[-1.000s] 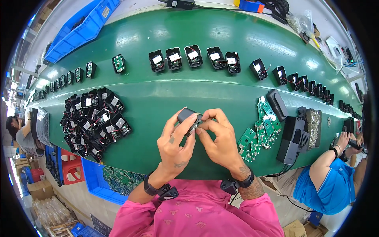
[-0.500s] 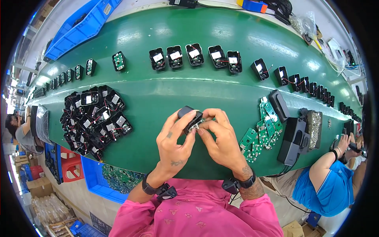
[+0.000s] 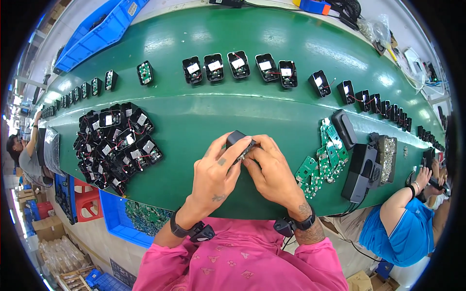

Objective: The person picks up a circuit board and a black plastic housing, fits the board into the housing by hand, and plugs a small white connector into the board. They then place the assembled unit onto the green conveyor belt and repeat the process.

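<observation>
My left hand is closed around a small black plastic housing, holding it tilted over the middle of the green table. Fingers of my right hand pinch at the housing's right side, by its open face. A little of a circuit board or metal parts shows between my fingertips; most of it is hidden. To the left lies a heap of black housings with white blocks and red wires inside. Loose green circuit boards are piled to the right of my right hand.
Black housings stand in a row across the green table. A grey-black device and a box of small metal parts are at the right. A blue bin of boards sits below the table edge. Co-workers sit at both sides.
The housing has turned in my left hand and shifted slightly right, so its open face shows less. My right fingers have moved in closer. The co-worker at far left now reaches toward the row.
</observation>
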Demonstrator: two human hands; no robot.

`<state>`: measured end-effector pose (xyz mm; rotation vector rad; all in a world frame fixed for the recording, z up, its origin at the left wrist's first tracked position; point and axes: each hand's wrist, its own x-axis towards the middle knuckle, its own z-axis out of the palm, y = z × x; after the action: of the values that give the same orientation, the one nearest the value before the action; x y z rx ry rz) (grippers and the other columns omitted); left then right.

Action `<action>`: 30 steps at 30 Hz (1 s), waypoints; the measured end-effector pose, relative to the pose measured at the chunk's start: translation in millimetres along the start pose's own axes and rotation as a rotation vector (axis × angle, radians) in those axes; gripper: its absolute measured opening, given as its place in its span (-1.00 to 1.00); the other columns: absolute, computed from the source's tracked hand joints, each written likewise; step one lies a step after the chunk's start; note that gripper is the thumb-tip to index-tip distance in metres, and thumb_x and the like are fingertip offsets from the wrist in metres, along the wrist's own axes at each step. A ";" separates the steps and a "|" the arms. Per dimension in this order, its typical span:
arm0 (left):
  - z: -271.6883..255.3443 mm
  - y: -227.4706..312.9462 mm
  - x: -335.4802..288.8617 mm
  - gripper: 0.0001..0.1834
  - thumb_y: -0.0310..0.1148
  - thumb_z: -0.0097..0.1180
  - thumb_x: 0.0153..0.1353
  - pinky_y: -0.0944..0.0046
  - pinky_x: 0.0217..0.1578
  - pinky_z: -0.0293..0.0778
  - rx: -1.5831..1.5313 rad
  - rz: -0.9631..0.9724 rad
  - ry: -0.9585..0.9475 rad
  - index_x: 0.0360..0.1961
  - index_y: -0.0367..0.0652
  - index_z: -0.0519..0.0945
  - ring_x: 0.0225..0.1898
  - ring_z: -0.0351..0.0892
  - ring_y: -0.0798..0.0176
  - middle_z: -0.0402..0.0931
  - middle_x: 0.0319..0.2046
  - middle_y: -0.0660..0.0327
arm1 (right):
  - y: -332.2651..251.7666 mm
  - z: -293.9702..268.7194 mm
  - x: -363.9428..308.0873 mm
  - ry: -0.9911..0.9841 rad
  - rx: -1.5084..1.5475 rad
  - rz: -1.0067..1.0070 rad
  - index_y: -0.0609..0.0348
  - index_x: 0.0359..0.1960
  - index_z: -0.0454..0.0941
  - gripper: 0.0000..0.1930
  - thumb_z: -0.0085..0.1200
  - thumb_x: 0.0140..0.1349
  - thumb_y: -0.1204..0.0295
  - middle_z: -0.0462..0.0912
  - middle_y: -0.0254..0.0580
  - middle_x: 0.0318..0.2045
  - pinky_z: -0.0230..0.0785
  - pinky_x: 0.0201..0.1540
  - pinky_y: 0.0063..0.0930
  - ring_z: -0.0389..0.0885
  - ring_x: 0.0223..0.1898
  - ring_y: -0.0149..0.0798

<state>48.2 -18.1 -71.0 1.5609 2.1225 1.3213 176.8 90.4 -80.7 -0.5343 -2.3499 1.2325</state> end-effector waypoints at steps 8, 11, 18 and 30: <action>-0.9 -0.1 0.9 -0.42 -0.67 0.24 0.02 0.15 -0.13 0.62 0.033 -0.039 -0.080 0.13 -0.07 0.61 -0.09 0.67 -0.08 0.57 0.00 -0.05 | 1.1 0.3 -0.3 -0.007 -0.022 0.009 0.38 -0.24 0.57 -0.87 0.12 0.19 0.61 0.51 0.06 -0.03 0.37 0.04 -0.15 0.47 -0.01 0.12; 2.6 1.5 -0.3 -0.42 -0.67 0.24 0.01 0.15 -0.15 0.62 0.020 -0.048 -0.037 0.12 -0.07 0.61 -0.11 0.67 -0.09 0.57 -0.01 -0.05 | 2.4 0.7 -0.4 0.016 0.006 0.003 0.38 -0.26 0.57 -0.89 0.12 0.18 0.61 0.52 0.05 -0.06 0.36 0.03 -0.16 0.47 -0.03 0.10; 10.4 -3.8 -6.3 -0.44 -0.67 0.23 0.03 0.19 -0.19 0.64 0.053 -0.056 0.037 0.13 -0.11 0.61 -0.16 0.70 -0.05 0.57 -0.01 -0.04 | 3.9 13.2 0.2 0.087 -0.024 0.014 0.37 -0.33 0.55 -0.93 0.12 0.17 0.60 0.52 0.02 -0.11 0.36 0.01 -0.18 0.47 -0.06 0.08; -13.7 -23.9 11.6 -0.40 -0.67 0.16 0.21 0.28 -0.12 0.72 -0.899 -0.506 -0.076 0.30 -0.29 0.35 -0.09 0.67 0.21 0.43 0.13 0.02 | 6.0 3.5 16.4 0.121 0.340 0.327 0.36 -0.19 0.56 -0.86 0.11 0.36 0.49 0.63 -0.23 -0.34 0.46 -0.33 -0.59 0.58 -0.36 -0.47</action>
<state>19.0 -16.8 -77.0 0.6427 1.3756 1.6189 162.1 99.8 -84.4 -0.8699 -1.9459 1.6513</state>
